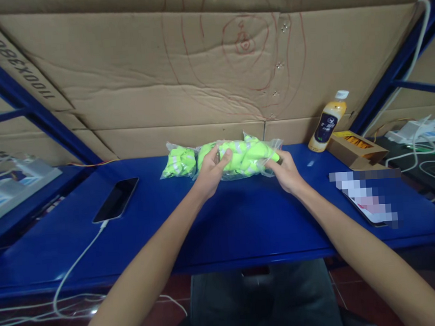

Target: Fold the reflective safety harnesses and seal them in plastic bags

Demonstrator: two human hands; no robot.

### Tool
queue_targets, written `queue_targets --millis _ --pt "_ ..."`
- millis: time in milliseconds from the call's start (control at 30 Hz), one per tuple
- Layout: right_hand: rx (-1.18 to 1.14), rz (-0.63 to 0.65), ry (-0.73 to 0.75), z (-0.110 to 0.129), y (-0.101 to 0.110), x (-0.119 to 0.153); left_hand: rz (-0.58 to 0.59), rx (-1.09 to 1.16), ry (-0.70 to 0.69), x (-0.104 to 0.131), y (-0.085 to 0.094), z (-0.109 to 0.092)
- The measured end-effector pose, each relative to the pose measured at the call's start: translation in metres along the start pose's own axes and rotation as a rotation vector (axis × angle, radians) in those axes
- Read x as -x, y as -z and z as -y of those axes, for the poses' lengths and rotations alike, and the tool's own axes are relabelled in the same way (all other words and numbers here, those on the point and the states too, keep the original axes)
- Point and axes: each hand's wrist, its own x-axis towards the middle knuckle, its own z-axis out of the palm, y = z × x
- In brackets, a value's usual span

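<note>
At the back of the blue tabletop, my left hand (211,169) grips the left end of a clear plastic bag (248,157) packed with fluorescent yellow-green cloth that has silver-grey strips. Its thumb lies over the front of the bag. My right hand (286,169) is closed on the bag's right end, where some fingers are hidden behind the plastic. Just left of my left hand lies another bag of the same bright cloth (179,163). More of this cloth shows between the two, partly covered by my left hand, and I cannot tell which bag it belongs to.
A dark phone (116,199) on a white cable lies left. To the right are a drink bottle (326,123), an open cardboard box (357,149) and a second phone (367,200) with a blurred screen. Power strips (23,182) and cables flank the blue table (243,230). Cardboard (123,65) walls the back.
</note>
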Motion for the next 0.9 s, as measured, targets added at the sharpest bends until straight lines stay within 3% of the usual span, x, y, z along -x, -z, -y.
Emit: queue_targets --millis 167,367,533,733,900 --pt "0.029 0.056 0.021 -0.001 0.001 0.000 0.037 0.016 0.001 -0.001 0.002 0.003" --pt "0.116 0.117 0.062 0.001 0.009 -0.003 0.070 -0.174 -0.139 0.002 0.000 0.002" --pt "0.107 0.030 0.030 0.001 0.010 -0.004 0.117 -0.211 -0.127 0.003 0.001 0.004" --pt "-0.059 -0.033 -0.086 -0.004 0.006 -0.003 0.005 -0.012 -0.010 -0.005 0.001 0.017" --pt "-0.156 -0.128 -0.155 0.000 0.014 -0.011 -0.126 -0.011 -0.033 -0.010 0.008 0.013"
